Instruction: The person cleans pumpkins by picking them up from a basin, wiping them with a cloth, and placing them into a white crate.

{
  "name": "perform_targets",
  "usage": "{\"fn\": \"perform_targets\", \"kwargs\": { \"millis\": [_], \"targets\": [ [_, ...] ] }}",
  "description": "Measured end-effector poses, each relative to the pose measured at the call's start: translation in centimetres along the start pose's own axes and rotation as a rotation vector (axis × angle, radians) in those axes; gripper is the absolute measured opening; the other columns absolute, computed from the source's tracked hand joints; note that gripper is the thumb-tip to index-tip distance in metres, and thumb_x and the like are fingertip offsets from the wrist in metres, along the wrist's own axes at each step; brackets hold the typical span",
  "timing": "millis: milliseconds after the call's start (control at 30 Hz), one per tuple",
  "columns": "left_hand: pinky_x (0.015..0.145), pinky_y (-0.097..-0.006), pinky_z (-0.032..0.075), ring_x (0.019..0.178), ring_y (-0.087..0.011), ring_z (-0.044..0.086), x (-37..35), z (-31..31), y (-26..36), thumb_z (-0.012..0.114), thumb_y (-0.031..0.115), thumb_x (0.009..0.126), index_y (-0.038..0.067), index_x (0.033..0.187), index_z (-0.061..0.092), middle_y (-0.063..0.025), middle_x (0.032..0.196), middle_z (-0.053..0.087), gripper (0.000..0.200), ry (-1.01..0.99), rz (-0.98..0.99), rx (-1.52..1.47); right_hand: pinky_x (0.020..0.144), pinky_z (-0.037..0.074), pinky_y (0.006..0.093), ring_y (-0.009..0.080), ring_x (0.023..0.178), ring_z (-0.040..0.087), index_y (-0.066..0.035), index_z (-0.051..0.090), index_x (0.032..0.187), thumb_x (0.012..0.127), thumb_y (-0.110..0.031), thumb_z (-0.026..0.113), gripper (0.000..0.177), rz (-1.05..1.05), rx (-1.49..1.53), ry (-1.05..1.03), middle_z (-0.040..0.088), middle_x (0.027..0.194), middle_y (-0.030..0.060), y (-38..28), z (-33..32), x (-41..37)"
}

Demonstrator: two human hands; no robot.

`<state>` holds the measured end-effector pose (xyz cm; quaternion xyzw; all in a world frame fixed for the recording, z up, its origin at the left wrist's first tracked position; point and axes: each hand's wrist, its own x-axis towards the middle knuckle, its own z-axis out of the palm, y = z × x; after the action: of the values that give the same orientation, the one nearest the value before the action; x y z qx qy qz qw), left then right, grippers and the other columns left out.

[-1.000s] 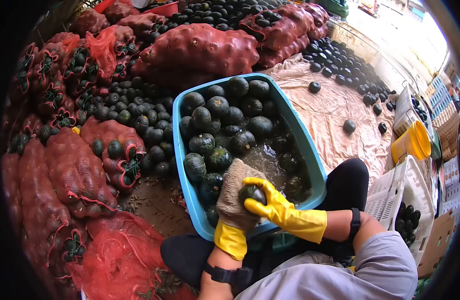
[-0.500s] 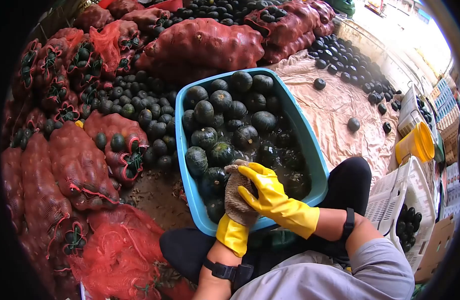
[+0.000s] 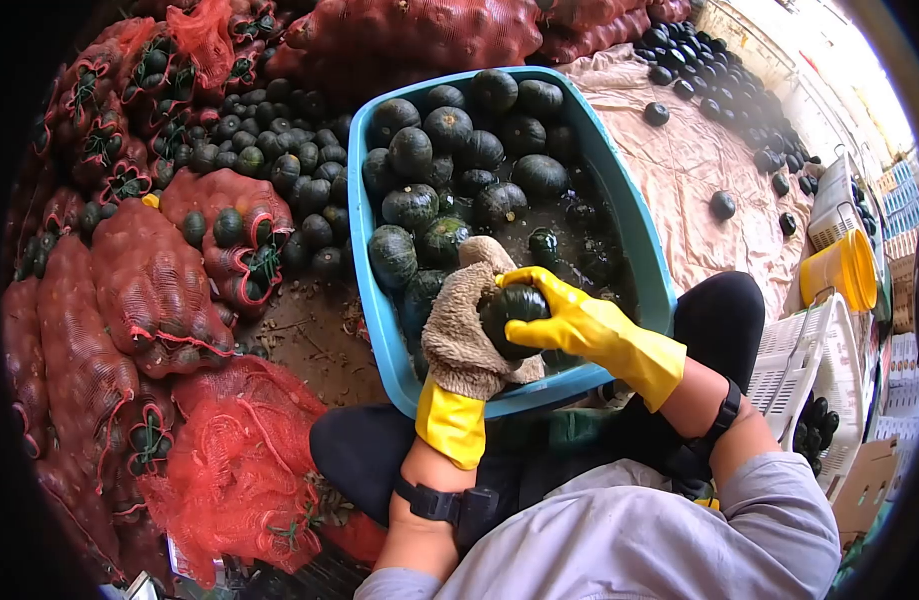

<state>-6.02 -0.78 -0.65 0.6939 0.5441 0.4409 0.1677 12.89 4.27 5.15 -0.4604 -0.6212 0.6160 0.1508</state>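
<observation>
A brown terry cloth covers the fingers of my left hand, whose yellow glove shows at the cuff. It presses against the left side of a wet, dark green squash. My right hand, also in a yellow glove, grips the squash from the right with thumb and fingers. Both hands are above the near end of a blue tub. Several dark green squashes are piled at the tub's left and far side, with murky water at its right.
Red mesh sacks full of squashes crowd the left. Loose squashes lie beside the tub. To the right are a pale ground sheet, a yellow bucket and a white plastic crate. My bent knees flank the tub's near end.
A squash now shows between my hands, where earlier they were closed together around the cloth. My right hand has moved right, off the cloth. The view has tilted downward.
</observation>
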Motion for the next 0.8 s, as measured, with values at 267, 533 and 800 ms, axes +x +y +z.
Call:
{"fn": "perform_targets", "kwargs": {
  "millis": [267, 533, 800],
  "targets": [
    [0.109, -0.0457, 0.055, 0.119, -0.0402, 0.070, -0.2, 1.9, -0.8, 0.095, 0.030, 0.063, 0.005, 0.136, 0.062, -0.0186, 0.125, 0.071, 0.085, 0.133, -0.106, 0.072, 0.115, 0.050, 0.0405, 0.0285, 0.136, 0.063, -0.006, 0.050, 0.158, 0.097, -0.028, 0.080, 0.071, -0.109, -0.266, 0.194, 0.063, 0.145, 0.0187, 5.4, 0.9, 3.0],
    [0.122, -0.0455, 0.045, 0.137, -0.0345, 0.061, -0.9, 3.3, -1.7, 0.099, 0.034, 0.064, 0.008, 0.142, 0.059, -0.0163, 0.138, 0.068, 0.092, 0.097, -0.329, -0.233, 0.098, 0.061, 0.0423, 0.0295, 0.131, 0.066, -0.019, 0.050, 0.162, 0.102, -0.037, 0.081, 0.070, -0.288, 0.034, 0.316, 0.063, 0.148, 0.0158, 10.2, 3.3, 4.0],
    [0.111, -0.0436, 0.054, 0.130, -0.0308, 0.067, 1.6, 0.1, -0.5, 0.092, 0.028, 0.077, 0.004, 0.141, 0.060, -0.0140, 0.138, 0.069, 0.076, -0.088, -0.050, -0.094, 0.118, 0.049, 0.0405, 0.0310, 0.142, 0.060, -0.012, 0.049, 0.160, 0.096, -0.021, 0.083, 0.074, -0.385, -0.158, 0.023, 0.062, 0.151, 0.0203, 2.2, -1.0, 1.2]
  ]
}}
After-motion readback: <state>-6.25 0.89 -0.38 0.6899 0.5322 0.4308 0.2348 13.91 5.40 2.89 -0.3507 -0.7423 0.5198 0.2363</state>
